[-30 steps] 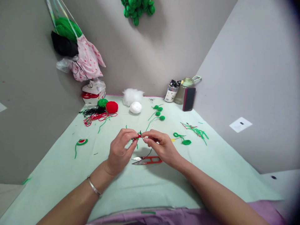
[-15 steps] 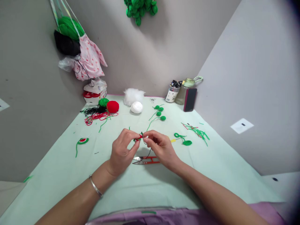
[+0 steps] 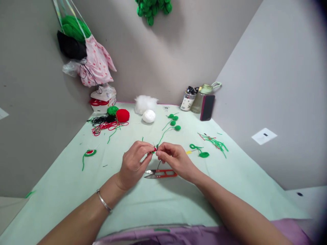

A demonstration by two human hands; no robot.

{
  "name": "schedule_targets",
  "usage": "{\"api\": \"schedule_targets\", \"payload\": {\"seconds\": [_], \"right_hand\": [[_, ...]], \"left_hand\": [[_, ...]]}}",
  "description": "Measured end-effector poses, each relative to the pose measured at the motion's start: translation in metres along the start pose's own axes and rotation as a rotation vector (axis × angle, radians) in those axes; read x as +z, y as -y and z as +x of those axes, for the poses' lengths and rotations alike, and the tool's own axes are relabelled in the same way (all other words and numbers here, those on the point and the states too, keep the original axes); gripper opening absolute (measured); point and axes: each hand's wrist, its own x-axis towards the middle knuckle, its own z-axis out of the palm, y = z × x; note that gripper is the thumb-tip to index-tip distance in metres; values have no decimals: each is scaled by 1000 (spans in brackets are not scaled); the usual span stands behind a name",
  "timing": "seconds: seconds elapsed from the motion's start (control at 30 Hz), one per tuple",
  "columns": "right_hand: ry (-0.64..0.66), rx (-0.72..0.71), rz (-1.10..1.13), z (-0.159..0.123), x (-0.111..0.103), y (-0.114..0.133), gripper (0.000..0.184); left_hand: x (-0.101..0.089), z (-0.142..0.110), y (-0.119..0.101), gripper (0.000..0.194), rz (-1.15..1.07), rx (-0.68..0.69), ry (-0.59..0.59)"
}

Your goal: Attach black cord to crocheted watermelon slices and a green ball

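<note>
My left hand pinches a small red, white and green crochet piece between thumb and forefinger. At the piece's right edge, the thumb and fingers of my right hand are closed on what looks like black yarn, whose tail hangs down; the exact grip is partly hidden. Below the hands lie orange-handled thread snips, blades pointing left. A similar watermelon-slice crochet piece with a green tail lies to the left. A yellow-handled tool lies just right of my right hand, partly covered.
Green crocheted balls with tails lie ahead, and a looped green piece and yarn scraps to the right. Red yarn, white yarn and stuffing sit at the back. A phone leans against a bottle.
The crochet piece and my fingertips have shifted slightly right, and my hands are closer together. The black tail has swung left, and more of the snips' handle shows.
</note>
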Motion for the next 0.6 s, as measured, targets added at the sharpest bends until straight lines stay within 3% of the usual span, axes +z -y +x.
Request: {"api": "schedule_targets", "payload": {"seconds": [0.07, 0.2, 0.3, 0.43, 0.6], "right_hand": [[-18, 12, 29, 2, -3, 0, 23], [-96, 19, -85, 7, -21, 3, 28], [-138, 63, -95, 8, -31, 4, 29], [18, 199, 128, 9, -28, -3, 29], [39, 324, 377, 14, -23, -16, 20]], "left_hand": [[2, 2, -3, 20, -76, -99, 0], [6, 6, -6, 5, -359, -497, 56], [7, 7, -5, 4, -552, -700, 113], [9, 8, -4, 9, -658, -804, 173], [8, 11, -6, 6, -645, -805, 253]]}}
